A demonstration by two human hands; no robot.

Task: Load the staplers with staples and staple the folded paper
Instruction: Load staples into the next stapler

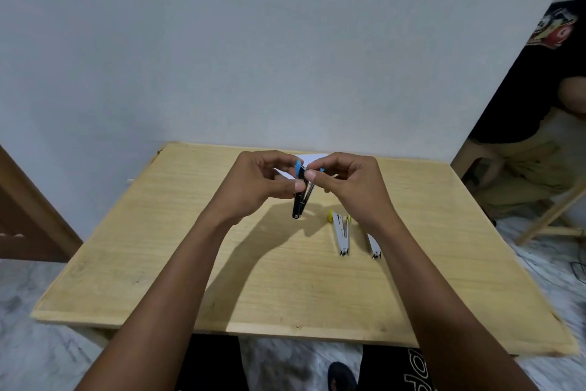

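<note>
Above the wooden table [158, 248] I hold a small blue and black stapler [300, 200], its arms spread open and its hinge end pointing down. My left hand [263, 178] grips its upper part between thumb and fingers. My right hand [345, 181] pinches at the stapler's top, right beside the left thumb. Whether it holds staples I cannot tell. A yellow-tipped silver stapler [341, 233] lies open on the table below my right hand. Another silver stapler [374, 246] lies just right of it, partly hidden by my right forearm. White paper [312, 157] shows behind my hands.
The table stands against a plain wall. A person in a black shirt [539, 79] sits on a wooden stool [551, 213] at the far right. A brown door [28, 216] is at the left. My foot [341, 376] is under the table's front edge.
</note>
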